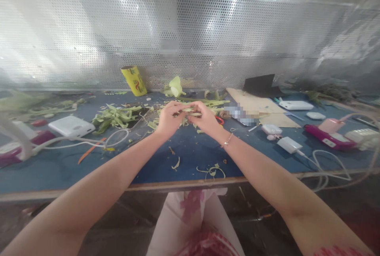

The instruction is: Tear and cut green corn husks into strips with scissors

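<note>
My left hand and my right hand meet above the middle of the blue table. Their fingers are closed on a pale green plant stalk, which is partly hidden by the fingers. More long green stalks lie just behind and beneath the hands. To the left of my left hand rests a pile of trimmed green stems. Beside my right hand shows a red-orange loop, perhaps a scissors handle. Thin peeled strips are scattered on the tabletop nearer to me.
A yellow printed tube leans by the perforated metal screen. White power banks, a charger and cables lie at both sides. Cardboard is at the back right. The table's front edge runs across.
</note>
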`<state>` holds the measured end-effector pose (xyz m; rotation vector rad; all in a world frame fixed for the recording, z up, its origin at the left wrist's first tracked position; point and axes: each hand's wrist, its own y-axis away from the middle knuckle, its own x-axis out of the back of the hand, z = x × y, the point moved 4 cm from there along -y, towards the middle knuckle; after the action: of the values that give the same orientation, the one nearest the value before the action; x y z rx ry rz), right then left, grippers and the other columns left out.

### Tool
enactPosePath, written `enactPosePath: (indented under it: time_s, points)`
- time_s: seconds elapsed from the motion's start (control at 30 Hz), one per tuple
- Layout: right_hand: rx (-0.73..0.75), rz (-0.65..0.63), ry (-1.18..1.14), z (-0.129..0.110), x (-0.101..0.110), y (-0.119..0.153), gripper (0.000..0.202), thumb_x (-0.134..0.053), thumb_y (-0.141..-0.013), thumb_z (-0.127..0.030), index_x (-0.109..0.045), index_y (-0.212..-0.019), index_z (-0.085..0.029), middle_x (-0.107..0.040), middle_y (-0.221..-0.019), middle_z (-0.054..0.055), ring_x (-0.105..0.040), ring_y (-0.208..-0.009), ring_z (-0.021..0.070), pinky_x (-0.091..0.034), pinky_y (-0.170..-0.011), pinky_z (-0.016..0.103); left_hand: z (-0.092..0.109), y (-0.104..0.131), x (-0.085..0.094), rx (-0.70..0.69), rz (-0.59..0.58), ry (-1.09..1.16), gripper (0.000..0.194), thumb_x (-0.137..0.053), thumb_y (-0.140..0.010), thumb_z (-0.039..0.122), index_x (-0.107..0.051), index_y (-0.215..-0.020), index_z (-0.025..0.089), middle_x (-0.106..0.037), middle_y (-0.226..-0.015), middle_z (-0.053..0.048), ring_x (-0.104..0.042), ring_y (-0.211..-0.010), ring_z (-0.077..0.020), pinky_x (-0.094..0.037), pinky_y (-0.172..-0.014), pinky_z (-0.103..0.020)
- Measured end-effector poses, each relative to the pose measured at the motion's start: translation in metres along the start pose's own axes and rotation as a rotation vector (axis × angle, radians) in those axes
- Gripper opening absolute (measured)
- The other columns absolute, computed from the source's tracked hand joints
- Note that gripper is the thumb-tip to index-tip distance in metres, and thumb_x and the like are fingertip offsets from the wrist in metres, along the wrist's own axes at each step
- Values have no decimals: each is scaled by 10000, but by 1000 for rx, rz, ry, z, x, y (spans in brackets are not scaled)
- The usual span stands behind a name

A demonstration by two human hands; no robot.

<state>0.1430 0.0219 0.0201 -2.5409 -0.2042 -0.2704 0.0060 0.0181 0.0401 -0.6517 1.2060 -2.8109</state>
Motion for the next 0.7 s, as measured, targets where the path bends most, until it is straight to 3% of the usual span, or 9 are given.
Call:
enactPosePath:
  time_s: [0.17,0.3,0.43,0.57,0.7]
  points:
    - [109,12,88,-4,-6,2,496,-603,-692,-137,-352,-1105,-247,-489,-952,18,-595,-731,129,-542,-704,335,-2,-1,4,61,91,-26,201,-572,-748,180,-723,-873,221,-634,-873,-37,-573,-795,-137,-475,-664,-257]
    - [339,100,352,-14,-6,7,464,-625,-673,-112,-397,-1059,-234,-414,-1070,77,-532,-992,207,-529,-802,370,-3,1,4,124,134,-6,209,-578,-741,186,-727,-886,215,-661,-879,-41,-585,-835,-153,-481,-750,-287]
    - [462,89,566,-21,-8,13,416,-584,-708,-90,-433,-1065,-243,-393,-1068,78,-504,-1011,217,-483,-887,416,-1,2,2,147,104,-11,229,-562,-731,163,-731,-876,214,-639,-880,-43,-573,-820,-150,-479,-696,-269]
    - [498,92,578,-26,-7,15,448,-535,-736,-71,-423,-1140,-230,-376,-1146,101,-521,-957,195,-484,-866,393,1,2,0,137,69,-48,284,-526,-692,85,-738,-837,206,-593,-830,-36,-547,-771,-138,-471,-682,-268]
    - [576,7,603,-27,-10,14,282,-521,-765,-93,-483,-1024,-196,-458,-1047,93,-499,-1018,214,-450,-915,392,2,1,0,153,42,-50,290,-507,-685,75,-739,-802,204,-594,-833,-40,-547,-802,-150,-469,-708,-279]
